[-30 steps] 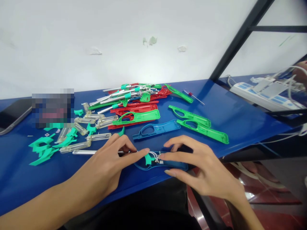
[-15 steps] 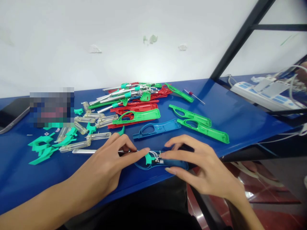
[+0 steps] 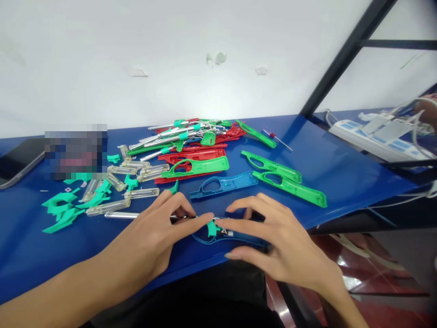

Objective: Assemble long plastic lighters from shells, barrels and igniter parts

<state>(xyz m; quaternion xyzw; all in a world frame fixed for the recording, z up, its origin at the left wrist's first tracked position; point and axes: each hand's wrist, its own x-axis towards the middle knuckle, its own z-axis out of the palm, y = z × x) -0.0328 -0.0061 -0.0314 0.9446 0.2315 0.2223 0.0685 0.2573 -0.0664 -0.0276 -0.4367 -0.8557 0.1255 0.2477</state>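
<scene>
A blue lighter shell half [image 3: 246,240] lies near the table's front edge, with a teal trigger [image 3: 212,228] and thin white wires [image 3: 224,231] in it. My left hand [image 3: 160,223] is closed on the shell's narrow end, thumb at the trigger; its fingertips are partly hidden. A silver lighter tube [image 3: 121,215] sticks out to the left beneath that hand. My right hand [image 3: 273,232] hovers over the shell's wide end, fingers apart. Its index fingertip touches the wires by the trigger, while the thumb is off the shell's near side.
Beyond my hands lie another blue shell half [image 3: 223,183], green shell halves [image 3: 290,187] and a pile of lighter tubes [image 3: 180,136]. Clear fuel tanks [image 3: 141,193] and loose teal triggers [image 3: 61,209] are on the left. A screwdriver [image 3: 278,139], a phone [image 3: 22,159] and a power strip [image 3: 378,139] lie farther out.
My right hand has shifted slightly left, its index finger now closer to the trigger and pressing over the wires. My left hand keeps its place on the shell.
</scene>
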